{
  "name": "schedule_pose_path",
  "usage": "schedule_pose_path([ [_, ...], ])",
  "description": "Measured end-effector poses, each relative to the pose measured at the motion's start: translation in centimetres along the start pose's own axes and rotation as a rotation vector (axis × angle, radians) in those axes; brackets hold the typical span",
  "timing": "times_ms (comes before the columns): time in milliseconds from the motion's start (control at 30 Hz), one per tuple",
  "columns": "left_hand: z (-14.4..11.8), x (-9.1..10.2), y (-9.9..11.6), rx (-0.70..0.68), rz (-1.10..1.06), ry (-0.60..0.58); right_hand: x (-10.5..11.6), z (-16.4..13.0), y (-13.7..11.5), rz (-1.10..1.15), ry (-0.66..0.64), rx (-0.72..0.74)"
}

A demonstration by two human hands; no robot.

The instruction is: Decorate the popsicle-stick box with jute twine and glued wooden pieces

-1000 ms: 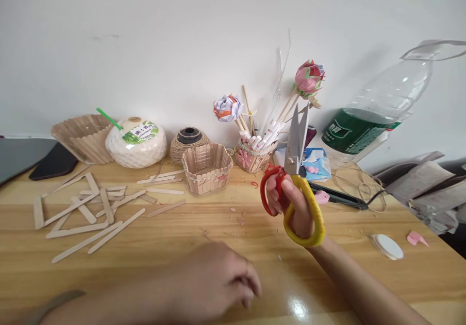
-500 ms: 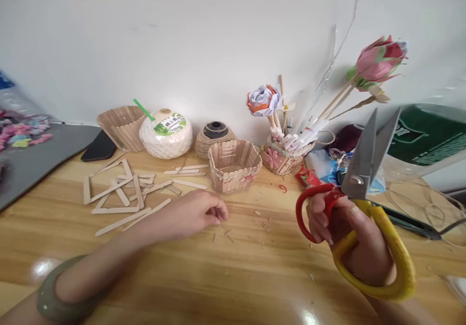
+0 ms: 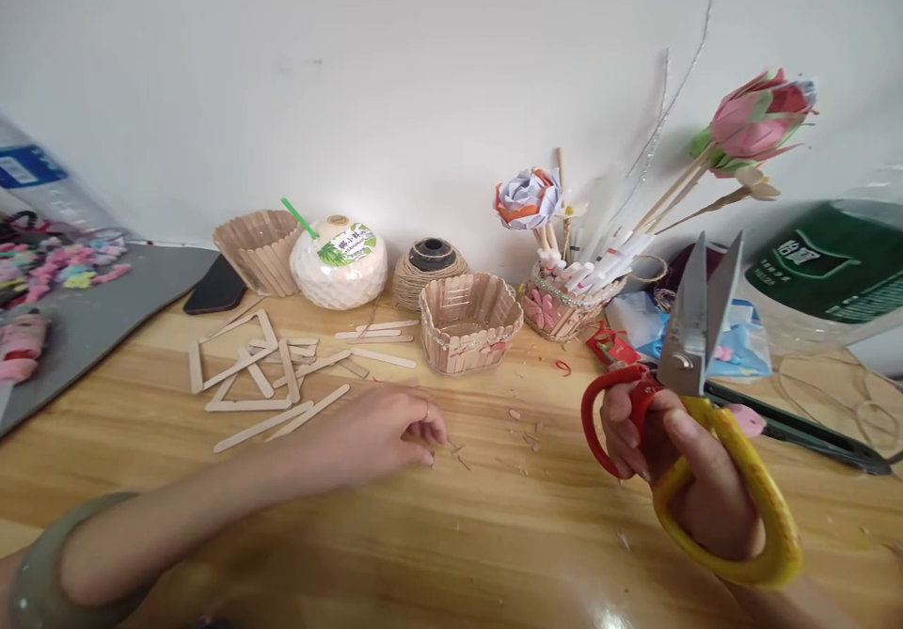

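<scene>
One pair of steel-bladed scissors with one red and one yellow plastic loop handle, gripped in the right hand at the lower right, held above the wooden tabletop, fingers closed through the loops. Long axis running from the lower right up and slightly left, blade tips pointing upward toward the wall, blades parted a little in a narrow V. No readable writing on the scissors. Left hand resting palm-down on the tabletop left of the scissors, fingers curled loosely together with their tips on small wood chips; whether anything is pinched there, impossible to tell. Hands well apart from each other. Beyond the left hand, one heart-shaped basket of wooden craft sticks, and further left a scattered pile of flat wooden craft sticks, well over ten, too overlapped to count exactly. At the wall, one white coconut drink with a green straw, label printed with green leaves and Chinese characters too small to read. At the right edge, a clear plastic bottle with a green label bearing white characters, not legible. Two folded paper flowers on sticks standing in a decorated pot.
</scene>
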State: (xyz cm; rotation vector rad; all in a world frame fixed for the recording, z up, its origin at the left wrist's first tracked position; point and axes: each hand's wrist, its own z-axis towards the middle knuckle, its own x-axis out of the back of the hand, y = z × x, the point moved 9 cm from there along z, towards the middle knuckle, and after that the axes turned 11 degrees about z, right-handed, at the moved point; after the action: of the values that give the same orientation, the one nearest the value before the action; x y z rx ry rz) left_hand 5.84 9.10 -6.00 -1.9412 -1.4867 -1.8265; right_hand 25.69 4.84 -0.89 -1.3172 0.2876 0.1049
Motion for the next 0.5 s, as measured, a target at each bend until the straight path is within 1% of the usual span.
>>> schedule_pose_path([
  [233, -0.93, 0.14, 0.46, 0.086, 0.003, 0.057, -0.18, -0.75, 0.37, -0.059, -0.066, 0.004],
  [367, -1.06, 0.03, 0.74, 0.064, 0.010, 0.112, -0.06, -0.94, 0.61, -0.074, -0.102, 0.010],
  [500, -0.85, -0.26, 0.42, 0.067, 0.007, 0.168, 0.00, -0.90, 0.88, -0.099, -0.116, 0.004],
])
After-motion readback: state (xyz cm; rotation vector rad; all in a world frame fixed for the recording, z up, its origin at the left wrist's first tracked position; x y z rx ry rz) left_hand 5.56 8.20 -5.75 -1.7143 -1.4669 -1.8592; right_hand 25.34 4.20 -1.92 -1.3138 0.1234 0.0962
